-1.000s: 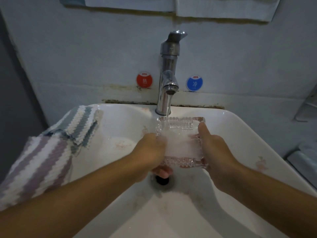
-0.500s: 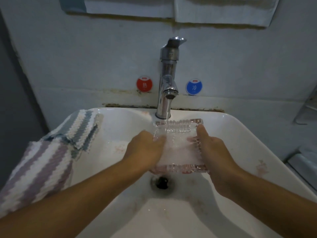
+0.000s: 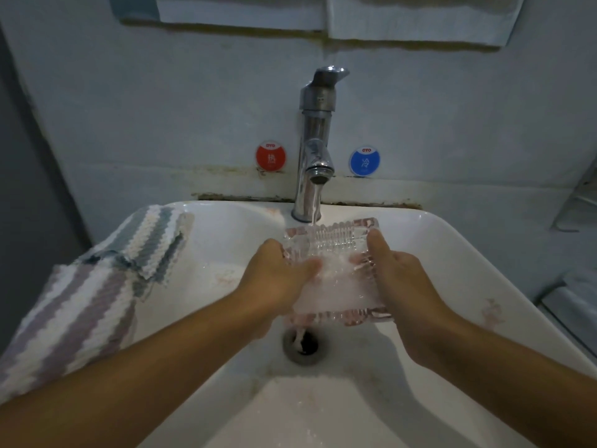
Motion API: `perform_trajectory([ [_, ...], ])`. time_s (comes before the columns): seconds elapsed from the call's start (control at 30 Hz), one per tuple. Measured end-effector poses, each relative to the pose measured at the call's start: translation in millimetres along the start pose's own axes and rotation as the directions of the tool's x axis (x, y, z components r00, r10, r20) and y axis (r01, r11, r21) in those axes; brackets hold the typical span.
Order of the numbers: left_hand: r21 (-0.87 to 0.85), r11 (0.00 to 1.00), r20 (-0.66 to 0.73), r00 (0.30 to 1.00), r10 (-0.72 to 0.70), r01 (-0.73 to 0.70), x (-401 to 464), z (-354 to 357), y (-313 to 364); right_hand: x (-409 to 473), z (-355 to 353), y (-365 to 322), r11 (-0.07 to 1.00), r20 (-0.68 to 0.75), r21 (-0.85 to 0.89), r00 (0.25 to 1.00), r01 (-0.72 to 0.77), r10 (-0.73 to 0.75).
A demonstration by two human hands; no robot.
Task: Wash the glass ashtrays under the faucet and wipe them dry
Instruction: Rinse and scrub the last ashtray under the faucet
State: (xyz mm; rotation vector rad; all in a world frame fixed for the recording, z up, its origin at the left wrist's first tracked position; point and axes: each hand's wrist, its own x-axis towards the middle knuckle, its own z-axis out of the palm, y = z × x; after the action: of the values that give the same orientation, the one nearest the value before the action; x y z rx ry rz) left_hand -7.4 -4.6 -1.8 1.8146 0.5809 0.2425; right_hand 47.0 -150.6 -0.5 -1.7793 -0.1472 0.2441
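Note:
A square ribbed glass ashtray (image 3: 336, 286) is held over the white sink (image 3: 452, 253), under water running from the chrome faucet (image 3: 315, 150). My left hand (image 3: 274, 279) grips its left side, fingers reaching onto the wet inner surface. My right hand (image 3: 403, 279) grips its right side, thumb along the rim. Water runs off the ashtray toward the drain (image 3: 302, 345).
A striped cloth (image 3: 97, 286) is draped over the sink's left rim. Red (image 3: 270, 155) and blue (image 3: 364, 160) round stickers flank the faucet on the wall. Towels hang at the top. A shelf edge shows at the far right.
The fingers of my left hand have slid further onto the ashtray's inner surface. The ashtray has stayed under the stream, with both hands keeping hold.

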Motion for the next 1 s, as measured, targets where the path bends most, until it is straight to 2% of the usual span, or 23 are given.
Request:
perform_trajectory([
  [0.17, 0.125, 0.990, -0.062, 0.995, 0.076, -0.068, 6, 0, -8, -3, 5, 4, 0.998, 0.046, -0.043, 0.998, 0.051, -0.049],
  [0.23, 0.080, 0.994, -0.034, 0.997, 0.074, -0.071, 7, 3, -11, -3, 5, 3, 0.999, 0.039, -0.023, 0.999, 0.028, -0.027],
  [0.4, -0.262, 0.956, 0.168, 0.982, -0.088, 0.131, 7, 4, -10, -3, 3, 1, 1.000, 0.002, 0.031, 1.000, 0.002, -0.002],
  [0.5, -0.286, 0.923, 0.316, 0.935, -0.163, 0.258, -3, 3, -5, -4, 1, 0, 0.997, -0.032, 0.081, 0.999, 0.005, -0.003],
  [0.57, -0.273, 0.916, 0.363, 0.913, -0.186, 0.295, -9, 6, -3, -2, 0, -2, 0.998, -0.037, 0.066, 0.999, 0.009, -0.006],
  [0.73, -0.176, 0.978, 0.240, 0.969, -0.067, 0.112, -7, 4, 4, 4, -2, -5, 0.991, 0.044, 0.116, 0.997, -0.074, 0.069],
  [0.83, -0.084, 0.990, 0.190, 0.977, -0.095, 0.112, -7, -5, 10, 3, -2, -4, 0.983, 0.125, 0.160, 0.989, -0.094, 0.075],
  [1.0, -0.063, 0.991, 0.082, 0.990, -0.116, 0.122, -10, -15, 18, -3, 10, -5, 0.970, 0.239, 0.177, 0.964, -0.164, 0.119],
])
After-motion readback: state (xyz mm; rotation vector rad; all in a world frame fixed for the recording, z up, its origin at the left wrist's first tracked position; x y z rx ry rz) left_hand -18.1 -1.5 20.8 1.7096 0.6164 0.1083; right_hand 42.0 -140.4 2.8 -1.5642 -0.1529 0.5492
